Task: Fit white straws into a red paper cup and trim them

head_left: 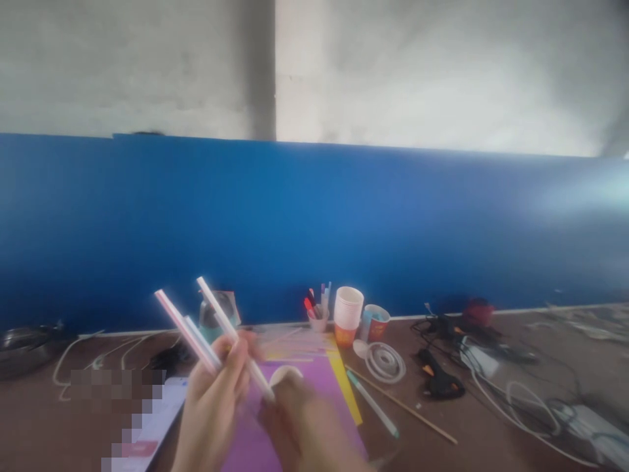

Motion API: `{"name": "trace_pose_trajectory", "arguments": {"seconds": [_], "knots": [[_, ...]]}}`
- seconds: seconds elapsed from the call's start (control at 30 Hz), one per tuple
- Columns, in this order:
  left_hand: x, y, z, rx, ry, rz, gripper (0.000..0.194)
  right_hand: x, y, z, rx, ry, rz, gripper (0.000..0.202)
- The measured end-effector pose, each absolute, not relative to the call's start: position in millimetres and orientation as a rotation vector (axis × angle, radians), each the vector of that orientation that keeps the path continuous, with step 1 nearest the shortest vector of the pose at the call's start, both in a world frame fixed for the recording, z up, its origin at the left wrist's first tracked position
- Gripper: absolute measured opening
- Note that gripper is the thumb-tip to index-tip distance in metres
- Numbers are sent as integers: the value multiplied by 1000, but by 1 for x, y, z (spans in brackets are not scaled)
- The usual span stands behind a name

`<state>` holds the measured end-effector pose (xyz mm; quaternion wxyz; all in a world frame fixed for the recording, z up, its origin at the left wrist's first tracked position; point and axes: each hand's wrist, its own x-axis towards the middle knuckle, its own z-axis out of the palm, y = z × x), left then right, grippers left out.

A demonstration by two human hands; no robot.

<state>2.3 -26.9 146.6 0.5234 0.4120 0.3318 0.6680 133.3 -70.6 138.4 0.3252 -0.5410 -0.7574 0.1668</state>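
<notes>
The left hand (pixel 215 396) clamps straws (pixel 183 324) near a purple sheet (pixel 328 378); whether the blurred right hand (pixel 303 419) grips, I cannot tell.

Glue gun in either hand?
No, the black glue gun is lying on the brown table, right of the thin wooden stick.

Holding the left hand (pixel 216 380) raised, with thumb pressed toward the curled fingers in a firm pinch. Holding the right hand (pixel 297 416) lower, just to the right of the left one, with fingers bent inward toward it, too blurred to tell how tightly. Angling both bare wrists up from below the hands, the right one slanting leftward.
</notes>
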Motion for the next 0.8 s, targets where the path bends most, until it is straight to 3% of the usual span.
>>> {"name": "trace_pose_trajectory", "arguments": {"seconds": [0.1, 0.23, 0.43, 0.5, 0.57, 0.7, 0.8], "knots": [[9, -25, 146, 952, 773, 1535, 32, 131, -63, 127, -1396, -1959, 318, 20], [13, -25, 144, 985, 772, 1401, 35, 125, -61, 116, -1418, -1919, 446, 23], [-1, -15, 149, 756, 754, 1585, 35, 145, -51, 113, -1272, -1964, 740, 32], [-9, -6, 152, 668, 752, 1654, 33, 170, -34, 116, -1315, -1984, 758, 39], [-15, 2, 154, 603, 771, 1708, 27, 198, -10, 115, -1601, -1914, 558, 42], [-23, 13, 152, 549, 832, 1736, 19, 225, 40, 89, -1767, -1876, 383, 20], [-27, 17, 149, 529, 845, 1761, 19, 218, 64, 60, -1712, -1904, 349, 14]]}}
